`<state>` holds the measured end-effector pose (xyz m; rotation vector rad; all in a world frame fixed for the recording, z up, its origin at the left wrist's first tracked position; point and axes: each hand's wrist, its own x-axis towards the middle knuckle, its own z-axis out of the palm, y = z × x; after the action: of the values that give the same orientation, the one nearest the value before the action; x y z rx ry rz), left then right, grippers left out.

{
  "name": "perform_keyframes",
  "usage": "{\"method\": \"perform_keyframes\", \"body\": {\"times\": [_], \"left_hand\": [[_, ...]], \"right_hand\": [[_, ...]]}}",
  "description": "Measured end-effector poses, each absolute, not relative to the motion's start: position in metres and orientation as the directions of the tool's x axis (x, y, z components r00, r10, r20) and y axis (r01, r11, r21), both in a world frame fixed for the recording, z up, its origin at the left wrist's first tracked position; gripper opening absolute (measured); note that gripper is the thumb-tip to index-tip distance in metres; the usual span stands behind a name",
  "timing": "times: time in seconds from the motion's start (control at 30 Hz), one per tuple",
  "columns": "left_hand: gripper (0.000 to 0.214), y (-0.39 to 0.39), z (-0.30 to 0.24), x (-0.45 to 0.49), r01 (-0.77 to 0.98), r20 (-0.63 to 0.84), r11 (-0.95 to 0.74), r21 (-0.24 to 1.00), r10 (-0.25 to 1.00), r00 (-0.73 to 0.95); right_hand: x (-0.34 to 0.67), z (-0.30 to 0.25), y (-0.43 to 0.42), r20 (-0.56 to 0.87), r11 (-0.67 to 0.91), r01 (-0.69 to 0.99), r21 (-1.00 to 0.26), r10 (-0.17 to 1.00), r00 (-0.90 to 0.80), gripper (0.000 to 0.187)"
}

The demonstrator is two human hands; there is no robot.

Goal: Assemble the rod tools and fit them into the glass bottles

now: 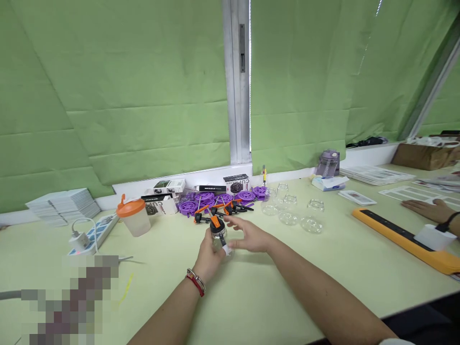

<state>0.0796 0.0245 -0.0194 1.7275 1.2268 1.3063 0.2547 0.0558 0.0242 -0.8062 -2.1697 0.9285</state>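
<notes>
A clear bottle point(220, 236) with a black cap point(217, 226) and an orange lever on top stands at the middle front, slightly tilted. My left hand point(209, 254) is wrapped round its side. My right hand point(249, 235) is at the bottle's right with fingers apart, its thumb near or touching the bottle beside a small white patch. Just behind lie several black-and-orange cap parts point(233, 208) and purple wheel-shaped pieces point(204, 198). Several clear glass bottles point(289, 211) without caps stand to the right.
An orange-lidded cup point(134, 218), a power strip point(102, 230) and white paper stacks point(64, 206) are at the left. Printed boxes point(237, 183) stand at the back. An orange-and-black device point(398, 239) lies at the right, near another person's hand point(426, 210).
</notes>
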Motion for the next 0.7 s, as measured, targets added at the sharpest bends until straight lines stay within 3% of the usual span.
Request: {"method": "perform_keyframes", "body": {"times": [0.07,0.13,0.23,0.3,0.37,0.47,0.7], "left_hand": [[0.061,0.025,-0.02,0.078,0.302,0.357,-0.375,0.876,0.927,0.115],[0.063,0.026,-0.021,0.077,0.333,0.341,-0.365,0.869,0.931,0.131],[0.059,0.026,-0.022,0.075,0.429,0.28,-0.306,0.85,0.952,0.125],[0.055,0.025,-0.021,0.073,0.474,0.26,-0.287,0.832,0.958,0.123],[0.053,0.025,-0.02,0.071,0.477,0.259,-0.294,0.828,0.956,0.14],[0.054,0.026,-0.019,0.069,0.435,0.267,-0.32,0.841,0.947,0.181],[0.066,0.034,-0.024,0.063,0.268,0.343,-0.416,0.869,0.897,0.278]], "right_hand": [[0.246,0.046,0.052,0.393,0.589,0.276,-0.76,0.753,-0.528,0.058],[0.232,0.064,0.049,0.427,0.628,0.397,-0.669,0.762,-0.486,0.053],[0.213,0.078,0.048,0.398,0.61,0.627,-0.483,0.792,-0.463,0.038],[0.21,0.08,0.05,0.384,0.615,0.659,-0.433,0.788,-0.482,0.024],[0.213,0.077,0.052,0.395,0.644,0.596,-0.48,0.765,-0.508,0.018],[0.22,0.07,0.057,0.413,0.645,0.462,-0.609,0.755,-0.51,0.026],[0.226,0.06,0.072,0.35,0.529,0.21,-0.822,0.761,-0.546,0.031]]}}
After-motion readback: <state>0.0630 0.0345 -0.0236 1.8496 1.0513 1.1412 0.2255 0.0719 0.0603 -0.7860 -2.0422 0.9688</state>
